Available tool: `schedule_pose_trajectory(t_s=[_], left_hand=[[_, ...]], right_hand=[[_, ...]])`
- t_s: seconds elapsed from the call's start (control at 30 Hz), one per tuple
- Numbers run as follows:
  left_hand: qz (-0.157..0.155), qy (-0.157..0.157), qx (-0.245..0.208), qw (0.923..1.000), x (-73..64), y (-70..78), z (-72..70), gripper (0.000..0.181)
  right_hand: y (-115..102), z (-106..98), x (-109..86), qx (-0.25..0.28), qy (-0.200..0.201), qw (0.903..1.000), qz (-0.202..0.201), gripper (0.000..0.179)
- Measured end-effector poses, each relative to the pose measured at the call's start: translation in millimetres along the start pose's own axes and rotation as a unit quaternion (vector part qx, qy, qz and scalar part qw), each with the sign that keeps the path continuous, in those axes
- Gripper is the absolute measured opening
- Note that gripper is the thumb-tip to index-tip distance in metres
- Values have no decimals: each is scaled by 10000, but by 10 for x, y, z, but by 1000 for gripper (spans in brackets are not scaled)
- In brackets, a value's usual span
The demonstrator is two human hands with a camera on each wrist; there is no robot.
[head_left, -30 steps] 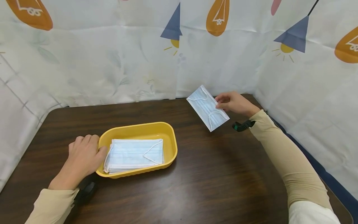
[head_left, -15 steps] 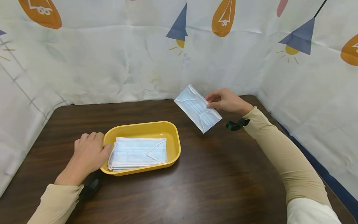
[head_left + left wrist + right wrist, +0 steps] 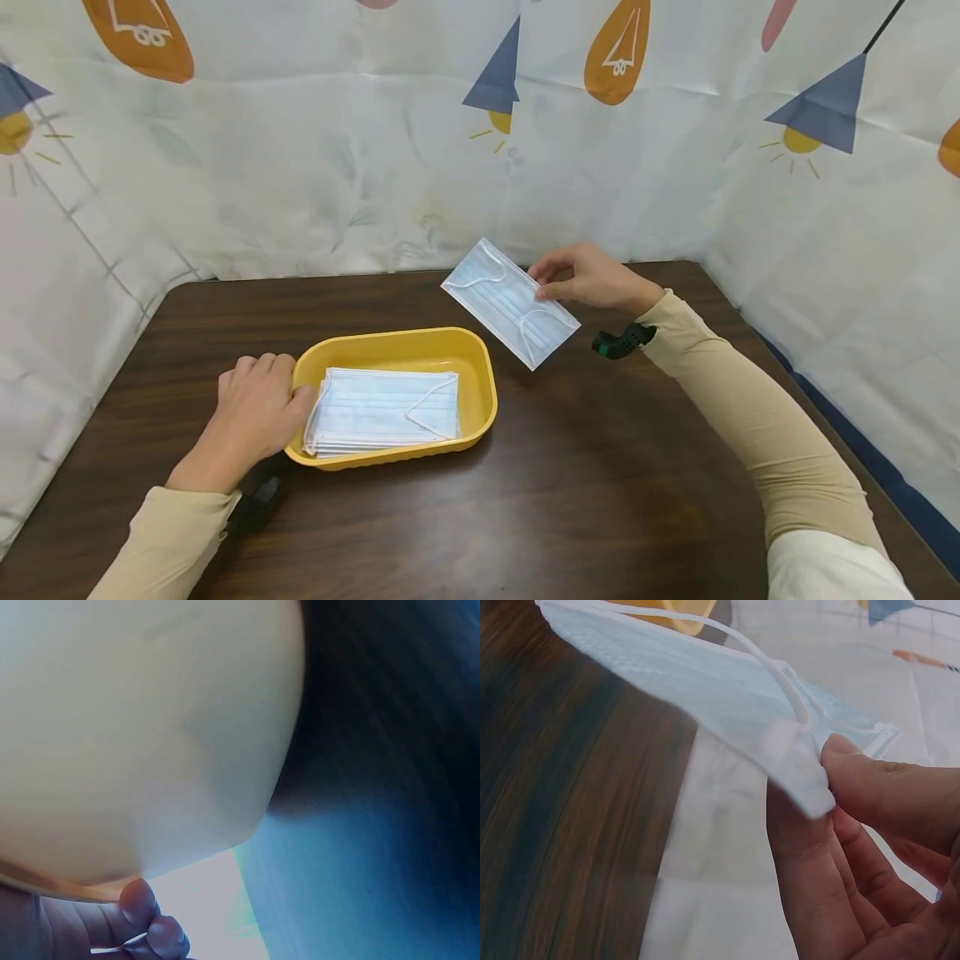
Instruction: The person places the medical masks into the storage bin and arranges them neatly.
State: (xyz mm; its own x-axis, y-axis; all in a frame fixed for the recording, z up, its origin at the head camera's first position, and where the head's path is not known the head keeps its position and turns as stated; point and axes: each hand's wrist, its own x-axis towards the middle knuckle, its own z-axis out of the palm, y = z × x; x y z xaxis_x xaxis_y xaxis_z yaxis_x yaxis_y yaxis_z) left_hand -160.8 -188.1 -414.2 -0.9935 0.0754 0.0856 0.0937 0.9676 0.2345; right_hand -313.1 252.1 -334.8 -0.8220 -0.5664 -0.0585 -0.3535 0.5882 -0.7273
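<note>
In the head view, my right hand (image 3: 592, 277) pinches a light blue face mask (image 3: 512, 304) by its edge, above the far part of the table. The right wrist view shows the thumb and fingers squeezing the mask (image 3: 697, 690), its white ear loop standing out. My left hand (image 3: 258, 412) grips the left end of a yellow plastic basket (image 3: 483, 383), the thumb at its rim. A stack of face masks (image 3: 390, 404) lies inside, an ear loop across the top one. The left wrist view shows fingertips (image 3: 139, 904) curled at the basket's edge (image 3: 112, 889).
The dark wood table (image 3: 585, 500) carries the basket. White printed cloth (image 3: 315, 167) hangs behind the table's far edge and along its sides. A black wrist strap (image 3: 624, 342) sits at the right wrist.
My right hand has carried the face mask leftward, closer to the basket. The left hand keeps its grip on the basket's end. The head view has turned slightly left.
</note>
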Motion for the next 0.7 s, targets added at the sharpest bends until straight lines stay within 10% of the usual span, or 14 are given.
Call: schedule_pose_trajectory(t_s=[0.7], left_hand=[[-7, 49, -26, 10000, -12, -7, 7, 41]], right_hand=[[-371, 349, 292, 98, -576, 9944, -882, 28]])
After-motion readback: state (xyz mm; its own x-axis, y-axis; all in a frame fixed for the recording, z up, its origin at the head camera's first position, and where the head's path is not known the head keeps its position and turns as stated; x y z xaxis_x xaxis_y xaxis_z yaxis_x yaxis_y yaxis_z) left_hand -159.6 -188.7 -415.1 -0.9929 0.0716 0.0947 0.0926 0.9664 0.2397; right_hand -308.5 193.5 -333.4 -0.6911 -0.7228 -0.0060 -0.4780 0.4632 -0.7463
